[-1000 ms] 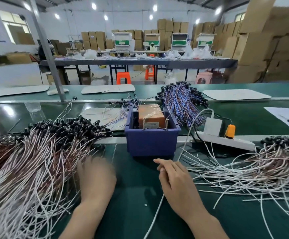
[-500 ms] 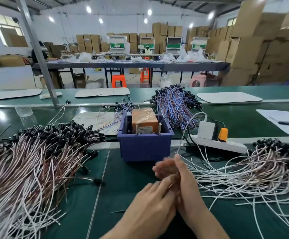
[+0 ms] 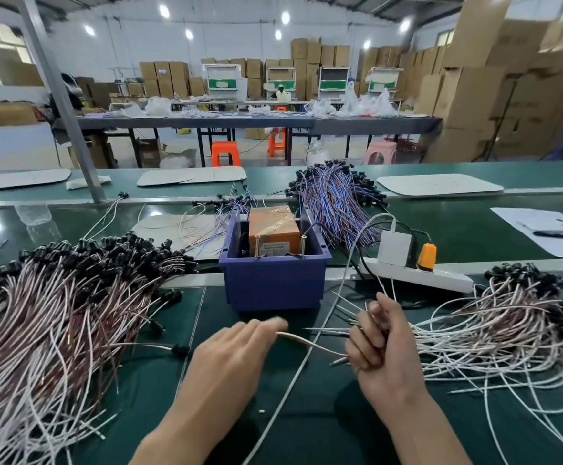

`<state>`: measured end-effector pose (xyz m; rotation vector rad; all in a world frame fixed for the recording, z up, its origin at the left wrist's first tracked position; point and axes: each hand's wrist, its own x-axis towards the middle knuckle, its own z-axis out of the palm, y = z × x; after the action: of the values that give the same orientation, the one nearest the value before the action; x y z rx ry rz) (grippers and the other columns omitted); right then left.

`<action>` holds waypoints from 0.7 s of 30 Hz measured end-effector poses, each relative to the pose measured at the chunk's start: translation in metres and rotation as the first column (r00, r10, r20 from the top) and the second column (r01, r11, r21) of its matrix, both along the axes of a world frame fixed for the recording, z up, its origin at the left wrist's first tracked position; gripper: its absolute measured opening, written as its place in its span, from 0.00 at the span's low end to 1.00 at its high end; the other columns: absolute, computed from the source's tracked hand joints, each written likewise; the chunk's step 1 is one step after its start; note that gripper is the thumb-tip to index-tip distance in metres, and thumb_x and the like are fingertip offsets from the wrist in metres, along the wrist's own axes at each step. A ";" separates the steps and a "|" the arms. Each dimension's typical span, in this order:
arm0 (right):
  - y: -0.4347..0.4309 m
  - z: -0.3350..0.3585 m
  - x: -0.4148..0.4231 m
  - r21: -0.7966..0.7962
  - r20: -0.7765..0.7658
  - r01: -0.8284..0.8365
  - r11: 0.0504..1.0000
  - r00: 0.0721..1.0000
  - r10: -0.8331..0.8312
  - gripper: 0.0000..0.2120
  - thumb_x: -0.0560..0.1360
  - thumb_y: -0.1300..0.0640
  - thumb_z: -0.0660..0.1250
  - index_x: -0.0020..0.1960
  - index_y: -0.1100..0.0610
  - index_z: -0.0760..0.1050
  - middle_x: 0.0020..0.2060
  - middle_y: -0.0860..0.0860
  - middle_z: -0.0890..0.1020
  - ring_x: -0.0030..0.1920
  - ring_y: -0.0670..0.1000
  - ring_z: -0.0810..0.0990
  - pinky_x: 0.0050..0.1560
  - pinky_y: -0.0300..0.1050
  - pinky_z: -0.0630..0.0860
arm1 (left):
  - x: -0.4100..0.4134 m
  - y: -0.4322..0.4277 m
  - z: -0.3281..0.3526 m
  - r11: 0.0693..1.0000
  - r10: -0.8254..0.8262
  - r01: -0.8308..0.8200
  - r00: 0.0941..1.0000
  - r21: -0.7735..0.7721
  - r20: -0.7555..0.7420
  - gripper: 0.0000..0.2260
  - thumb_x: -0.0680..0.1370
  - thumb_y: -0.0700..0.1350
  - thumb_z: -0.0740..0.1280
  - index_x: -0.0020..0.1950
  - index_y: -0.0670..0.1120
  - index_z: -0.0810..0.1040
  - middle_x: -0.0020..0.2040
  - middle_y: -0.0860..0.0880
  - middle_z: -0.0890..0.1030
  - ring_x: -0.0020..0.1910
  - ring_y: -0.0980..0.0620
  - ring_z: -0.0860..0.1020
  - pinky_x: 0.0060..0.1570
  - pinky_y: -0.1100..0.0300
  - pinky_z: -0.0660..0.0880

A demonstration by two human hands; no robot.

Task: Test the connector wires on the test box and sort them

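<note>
Head view: the right hand [image 3: 384, 350] clenches its grip on a thin white connector wire [image 3: 310, 345] before the blue plastic bin [image 3: 273, 283]. The blurred left hand [image 3: 233, 360] meets its end, hold unclear. Best drawn free singly, without snagging neighbours.

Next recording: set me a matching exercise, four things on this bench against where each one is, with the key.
Things: 1 orange test box; 2 power strip; 3 blue-and-red wire bundle; 4 white wire.
Places: a right of the blue bin, carrying an orange plug; b between left hand and right hand; c inside the blue bin; d farther back, behind the blue bin.
Pairs: 1-c, 2-a, 3-d, 4-b.
</note>
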<state>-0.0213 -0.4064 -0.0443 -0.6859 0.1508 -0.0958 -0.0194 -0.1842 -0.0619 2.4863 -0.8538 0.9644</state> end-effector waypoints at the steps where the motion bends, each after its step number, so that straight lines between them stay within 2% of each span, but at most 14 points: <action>1: 0.001 -0.001 0.000 -0.026 -0.003 0.000 1.000 1.000 0.000 0.15 0.80 0.50 0.63 0.34 0.52 0.73 0.22 0.47 0.59 0.18 0.44 0.55 0.16 0.36 0.55 | 0.001 0.002 0.001 0.999 0.044 -0.044 0.999 -0.010 0.030 0.13 0.81 0.45 0.65 0.65 0.51 0.76 0.45 0.59 0.79 0.40 0.56 0.76 0.41 0.62 0.72; 3: 0.003 -0.002 0.000 -0.061 -0.012 -0.004 0.998 1.000 0.004 0.16 0.81 0.50 0.61 0.36 0.53 0.75 0.23 0.47 0.60 0.18 0.44 0.55 0.17 0.36 0.55 | 0.003 0.006 0.003 0.991 0.129 -0.130 0.989 0.013 0.068 0.13 0.83 0.50 0.60 0.64 0.49 0.79 0.44 0.57 0.79 0.41 0.54 0.77 0.42 0.59 0.73; 5: 0.005 -0.003 0.000 -0.077 -0.023 -0.008 0.997 1.000 0.007 0.15 0.83 0.51 0.60 0.41 0.54 0.77 0.23 0.47 0.61 0.18 0.44 0.55 0.17 0.36 0.55 | 0.005 0.014 0.004 0.978 0.200 -0.204 0.976 0.039 0.090 0.12 0.83 0.50 0.60 0.59 0.49 0.82 0.44 0.55 0.78 0.40 0.50 0.77 0.42 0.55 0.75; 8: 0.007 -0.004 0.000 -0.218 -0.013 -0.019 0.976 1.000 0.016 0.12 0.85 0.57 0.56 0.56 0.57 0.78 0.27 0.49 0.69 0.19 0.44 0.57 0.17 0.36 0.55 | 0.005 0.023 0.008 0.966 0.257 -0.255 0.959 -0.033 0.117 0.12 0.81 0.49 0.62 0.56 0.48 0.83 0.45 0.53 0.78 0.40 0.49 0.76 0.43 0.53 0.74; 11: 0.018 -0.007 -0.005 -0.482 0.004 -0.090 0.872 0.994 0.105 0.17 0.85 0.61 0.55 0.59 0.47 0.81 0.35 0.51 0.80 0.21 0.44 0.58 0.18 0.35 0.56 | 0.004 0.022 0.009 0.969 0.244 -0.231 0.950 -0.086 0.193 0.11 0.81 0.49 0.62 0.58 0.49 0.82 0.49 0.52 0.77 0.46 0.48 0.74 0.52 0.53 0.69; 13: 0.029 -0.008 -0.010 -0.624 0.033 -0.151 0.767 0.975 0.219 0.14 0.85 0.58 0.58 0.59 0.47 0.80 0.43 0.51 0.86 0.21 0.41 0.62 0.19 0.33 0.59 | 0.004 0.019 0.008 0.975 0.221 -0.209 0.945 -0.075 0.242 0.09 0.81 0.48 0.64 0.58 0.50 0.81 0.52 0.51 0.77 0.51 0.46 0.73 0.58 0.52 0.66; 15: 0.039 -0.008 -0.014 -0.736 0.077 -0.185 0.652 0.933 0.352 0.10 0.83 0.53 0.61 0.59 0.50 0.80 0.48 0.54 0.87 0.23 0.39 0.73 0.25 0.29 0.68 | 0.004 0.017 0.005 0.982 0.191 -0.188 0.951 -0.036 0.242 0.11 0.77 0.44 0.69 0.59 0.51 0.81 0.53 0.50 0.77 0.53 0.45 0.73 0.62 0.52 0.64; 17: 0.046 -0.011 -0.017 -0.811 0.092 -0.187 0.554 0.895 0.436 0.10 0.82 0.49 0.64 0.58 0.50 0.81 0.46 0.53 0.88 0.35 0.37 0.80 0.42 0.28 0.73 | 0.005 0.017 0.003 0.987 0.154 -0.161 0.965 0.015 0.212 0.17 0.72 0.41 0.71 0.60 0.51 0.80 0.54 0.50 0.78 0.55 0.45 0.73 0.65 0.52 0.63; 19: 0.048 -0.011 -0.017 -0.843 0.093 -0.170 0.510 0.888 0.450 0.08 0.81 0.47 0.66 0.56 0.45 0.82 0.41 0.50 0.87 0.43 0.44 0.81 0.52 0.36 0.73 | 0.005 0.016 0.002 0.989 0.133 -0.143 0.969 0.037 0.207 0.18 0.71 0.40 0.72 0.60 0.52 0.80 0.53 0.51 0.78 0.54 0.46 0.73 0.66 0.53 0.62; 21: 0.048 -0.012 -0.016 -0.844 0.091 -0.161 0.511 0.897 0.432 0.07 0.80 0.46 0.67 0.55 0.42 0.83 0.37 0.50 0.86 0.42 0.48 0.77 0.51 0.42 0.71 | 0.004 0.013 0.004 0.991 0.120 -0.130 0.970 0.033 0.211 0.18 0.71 0.41 0.72 0.59 0.52 0.81 0.54 0.51 0.78 0.56 0.46 0.74 0.68 0.53 0.61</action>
<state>-0.0377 -0.3586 -0.0564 -1.6424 -0.3475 0.0871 -0.0157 -0.1709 -0.0582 2.5360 -0.7967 1.2805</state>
